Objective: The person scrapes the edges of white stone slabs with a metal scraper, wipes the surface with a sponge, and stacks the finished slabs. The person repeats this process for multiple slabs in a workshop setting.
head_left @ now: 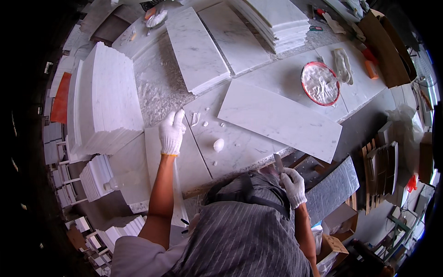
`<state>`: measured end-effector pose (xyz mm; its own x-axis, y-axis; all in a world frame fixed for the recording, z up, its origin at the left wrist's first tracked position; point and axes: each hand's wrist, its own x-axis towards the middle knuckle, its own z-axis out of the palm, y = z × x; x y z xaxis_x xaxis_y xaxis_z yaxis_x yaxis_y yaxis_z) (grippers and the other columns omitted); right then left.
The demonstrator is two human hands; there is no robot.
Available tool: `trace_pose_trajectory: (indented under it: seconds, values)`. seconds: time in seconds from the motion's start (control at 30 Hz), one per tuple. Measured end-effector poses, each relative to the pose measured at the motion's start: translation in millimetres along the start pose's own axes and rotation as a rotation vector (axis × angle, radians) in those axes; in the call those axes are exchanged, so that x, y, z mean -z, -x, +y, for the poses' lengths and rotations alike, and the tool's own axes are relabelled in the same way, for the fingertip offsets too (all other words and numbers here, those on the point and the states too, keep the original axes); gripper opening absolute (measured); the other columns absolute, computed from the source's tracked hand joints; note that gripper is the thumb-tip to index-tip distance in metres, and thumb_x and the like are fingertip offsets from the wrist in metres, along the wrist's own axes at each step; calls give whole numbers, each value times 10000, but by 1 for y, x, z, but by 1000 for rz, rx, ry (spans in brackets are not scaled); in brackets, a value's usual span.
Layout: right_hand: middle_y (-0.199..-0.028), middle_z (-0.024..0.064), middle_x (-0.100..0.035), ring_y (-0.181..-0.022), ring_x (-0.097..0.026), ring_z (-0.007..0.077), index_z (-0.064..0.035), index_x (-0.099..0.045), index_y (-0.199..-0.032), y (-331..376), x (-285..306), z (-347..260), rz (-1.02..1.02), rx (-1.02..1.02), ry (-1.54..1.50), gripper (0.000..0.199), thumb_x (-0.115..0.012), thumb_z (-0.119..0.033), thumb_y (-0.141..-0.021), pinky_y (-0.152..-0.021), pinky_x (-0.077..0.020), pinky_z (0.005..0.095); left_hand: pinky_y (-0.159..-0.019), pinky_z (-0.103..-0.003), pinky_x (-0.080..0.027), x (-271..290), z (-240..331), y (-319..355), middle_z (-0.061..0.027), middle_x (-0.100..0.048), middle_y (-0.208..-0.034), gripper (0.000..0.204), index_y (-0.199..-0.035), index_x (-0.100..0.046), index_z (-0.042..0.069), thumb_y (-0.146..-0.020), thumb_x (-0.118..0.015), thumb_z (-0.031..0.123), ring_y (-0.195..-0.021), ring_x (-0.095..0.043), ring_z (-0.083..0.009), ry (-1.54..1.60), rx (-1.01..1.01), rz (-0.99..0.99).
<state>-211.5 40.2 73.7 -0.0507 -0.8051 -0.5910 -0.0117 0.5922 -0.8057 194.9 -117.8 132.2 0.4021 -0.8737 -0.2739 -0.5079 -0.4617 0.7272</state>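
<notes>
My left hand (171,133), in a white glove, lies flat with fingers apart on a narrow white marble slab (159,159) on the workbench. My right hand (293,185), also gloved, grips a flat metal scraper (278,162) at the bench's near edge, blade pointing up. A lump of white putty (218,145) and small white crumbs lie on the marble between the hands. A large white marble slab (281,119) lies at an angle just beyond the right hand.
A red-rimmed bowl of white paste (320,83) sits at the back right beside a spare glove (343,64). Stacks of white marble tiles (106,99) stand at the left, more slabs (196,48) and a stack (277,21) at the back. Cardboard boxes (339,221) sit under the right edge.
</notes>
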Motion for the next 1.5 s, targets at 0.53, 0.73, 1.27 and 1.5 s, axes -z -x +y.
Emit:
trace_pose_trajectory:
  seconds: [0.53, 0.73, 1.27, 1.5]
  values:
    - [-781, 19, -610, -675, -562, 76, 25, -655, -1083, -2, 1, -21, 37, 50, 83, 208, -586, -54, -903, -632, -469, 240, -743, -387, -502, -48, -52, -7, -91, -651, -893, 150, -993, -668, 135, -847, -682, 165, -835, -634, -305, -390, -520, 352]
    - [-788, 25, -611, -679, -564, 83, 30, -651, -1083, -3, 4, -18, 39, 67, 52, 210, -588, -57, -902, -639, -471, 245, -701, -365, -508, -73, 68, 0, -93, -657, -862, 91, -963, -651, 113, -905, -608, 168, -800, -643, -283, -149, -628, -72]
    - [-820, 20, -643, -666, -568, 68, 12, -664, -1058, 20, 43, 10, 188, 50, -53, 184, -588, -92, -927, -616, -480, 232, -549, -432, -549, -240, 106, -48, -106, -701, -818, 403, -774, -700, 156, -977, -431, 378, -662, -678, -321, -998, -922, -191]
    - [-781, 15, -617, -658, -572, 73, 11, -660, -1063, 21, 64, 9, 258, 76, -87, 178, -592, -74, -922, -607, -472, 239, -638, -457, -529, -233, 101, -50, -95, -697, -807, 239, -840, -738, 224, -904, -539, 339, -765, -675, -298, -706, -1063, -265]
